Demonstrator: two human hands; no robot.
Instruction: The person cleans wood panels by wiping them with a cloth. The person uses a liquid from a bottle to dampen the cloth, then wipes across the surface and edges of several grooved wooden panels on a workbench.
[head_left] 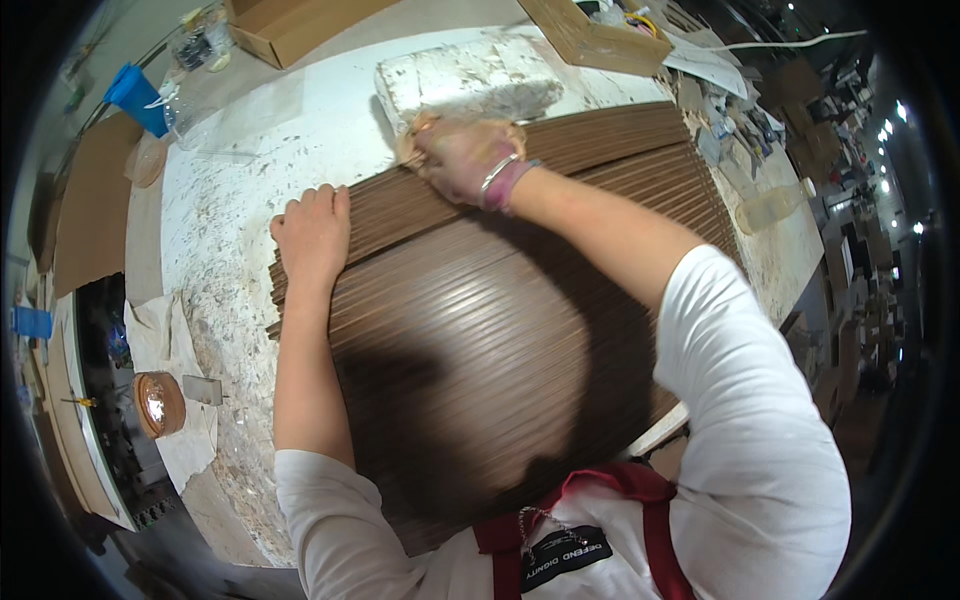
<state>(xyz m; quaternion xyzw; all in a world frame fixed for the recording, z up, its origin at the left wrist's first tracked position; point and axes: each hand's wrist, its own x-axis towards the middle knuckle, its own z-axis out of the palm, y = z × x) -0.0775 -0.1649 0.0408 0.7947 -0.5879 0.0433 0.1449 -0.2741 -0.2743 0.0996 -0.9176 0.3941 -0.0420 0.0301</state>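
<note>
A large brown ribbed panel [470,300] lies under my arms, with a separate ribbed strip [590,135] along its far side. My left hand [314,230] is bare, its fingers curled over the far edge of that strip near its left end. My right hand [465,158] wears a stained pinkish glove and a silver bracelet. It is closed and slightly blurred at the strip's far edge, with something tan and yellowish at its fingers that I cannot make out. Just beyond it sits a white, paint-spattered block [460,75].
The white worktable [225,205] is spattered with residue. At its left are a blue cup [137,98] and a round brown container [160,404]. A cardboard box [290,30] and a wooden frame [595,40] stand at the back. A clear bottle [777,206] lies at the right.
</note>
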